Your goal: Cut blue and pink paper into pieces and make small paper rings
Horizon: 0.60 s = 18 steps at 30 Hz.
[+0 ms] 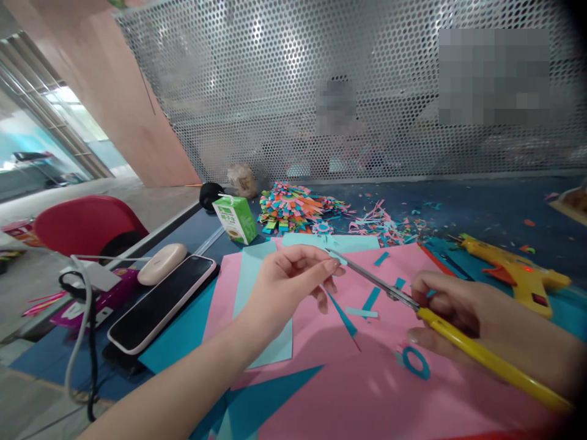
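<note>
My right hand (468, 311) is wrapped round the yellow handle of a pair of scissors (440, 324), whose closed-looking blades point up and left. The blade tips reach the fingertips of my left hand (298, 272). Thumb and forefinger there pinch a small light-blue paper piece (341, 261), mostly covered by the fingers. Beneath both hands lie pink paper sheets (367, 379) with teal paper strips (371, 298) and a pale blue strip (361, 312) on them. A teal paper ring (416, 362) rests just below my right hand.
A yellow glue gun (513, 269) with a lit red light lies at right. Farther back are a heap of fringed paper flowers (291, 205) and a green drink carton (236, 219). A phone (162, 302) and a pale rounded case (162, 264) lie left. Perforated metal (275, 73) stands behind.
</note>
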Tool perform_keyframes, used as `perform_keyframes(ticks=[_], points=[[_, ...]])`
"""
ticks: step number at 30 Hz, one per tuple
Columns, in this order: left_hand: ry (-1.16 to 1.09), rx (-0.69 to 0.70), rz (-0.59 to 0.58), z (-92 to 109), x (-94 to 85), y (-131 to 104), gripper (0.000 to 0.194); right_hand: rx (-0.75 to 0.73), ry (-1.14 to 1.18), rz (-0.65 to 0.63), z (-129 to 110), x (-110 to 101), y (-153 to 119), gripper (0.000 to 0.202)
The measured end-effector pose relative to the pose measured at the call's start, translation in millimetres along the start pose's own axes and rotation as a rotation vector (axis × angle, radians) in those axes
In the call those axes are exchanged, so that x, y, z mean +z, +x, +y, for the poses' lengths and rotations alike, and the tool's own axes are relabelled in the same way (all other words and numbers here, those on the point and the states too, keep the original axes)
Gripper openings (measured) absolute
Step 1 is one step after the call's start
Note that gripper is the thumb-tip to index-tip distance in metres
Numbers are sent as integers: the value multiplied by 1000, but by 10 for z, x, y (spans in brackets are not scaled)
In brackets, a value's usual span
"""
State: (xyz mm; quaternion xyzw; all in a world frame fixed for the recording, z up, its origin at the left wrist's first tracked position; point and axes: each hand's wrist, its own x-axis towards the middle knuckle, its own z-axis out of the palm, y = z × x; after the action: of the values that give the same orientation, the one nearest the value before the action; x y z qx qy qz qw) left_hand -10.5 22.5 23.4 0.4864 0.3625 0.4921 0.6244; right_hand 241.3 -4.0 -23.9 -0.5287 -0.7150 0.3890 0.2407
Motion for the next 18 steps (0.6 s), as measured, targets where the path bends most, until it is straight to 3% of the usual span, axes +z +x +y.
perform_keyframes(ticks=[3,6,11,18], points=[[6,-5,-1,3,-2,0,22,26,21,-75,10,-19,11,31],[13,-15,-2,1,2,-9,23,43,44,-8,-11,-10,14,31],[16,-20,0,-6,2,-7,23,31,45,-35,-95,1,27,36],[51,-40,0,-8,1,-1,24,42,121,78,-134,79,30,47]])
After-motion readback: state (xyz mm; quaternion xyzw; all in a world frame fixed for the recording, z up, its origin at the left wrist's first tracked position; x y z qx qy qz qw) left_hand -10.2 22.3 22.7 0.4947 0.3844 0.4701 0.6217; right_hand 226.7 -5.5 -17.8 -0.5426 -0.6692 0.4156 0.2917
